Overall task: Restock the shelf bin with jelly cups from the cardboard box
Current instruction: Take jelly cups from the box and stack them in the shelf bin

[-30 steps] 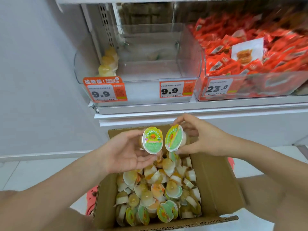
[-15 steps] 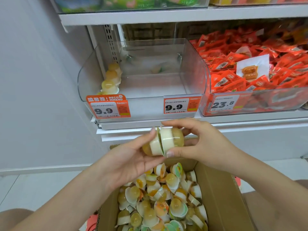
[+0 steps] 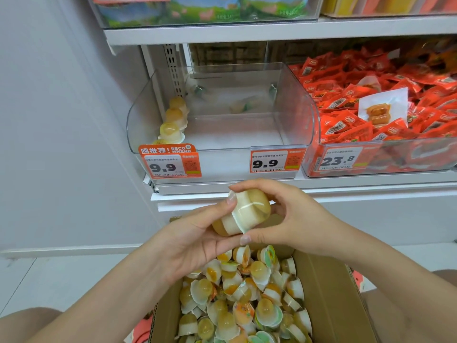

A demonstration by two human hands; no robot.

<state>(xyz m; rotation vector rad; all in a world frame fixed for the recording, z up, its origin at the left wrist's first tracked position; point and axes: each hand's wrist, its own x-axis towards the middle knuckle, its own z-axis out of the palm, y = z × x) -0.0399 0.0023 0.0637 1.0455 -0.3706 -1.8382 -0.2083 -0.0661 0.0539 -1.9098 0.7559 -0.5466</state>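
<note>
Holding two jelly cups point(image 3: 241, 212) lid to lid at frame centre, my left hand point(image 3: 190, 243) cradles one and my right hand point(image 3: 284, 219) pinches the other, above the cardboard box point(image 3: 331, 293). They look light, slick and squashy, so I judge the stiff rims the best hold for reaching the shelf bin point(image 3: 291, 115).

A shop — a retail snack aisle. White metal shelving point(image 3: 272, 30) carries clear plastic bins point(image 3: 306, 115) fronted by orange price tags point(image 3: 274, 161) reading 9.9 and 23.8, one bin heaped with red snack packets point(image 3: 346, 112) — stock on sale.

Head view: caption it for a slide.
Both hands, left and right, press two jelly cups lid-to-lid above the cardboard box.
</note>
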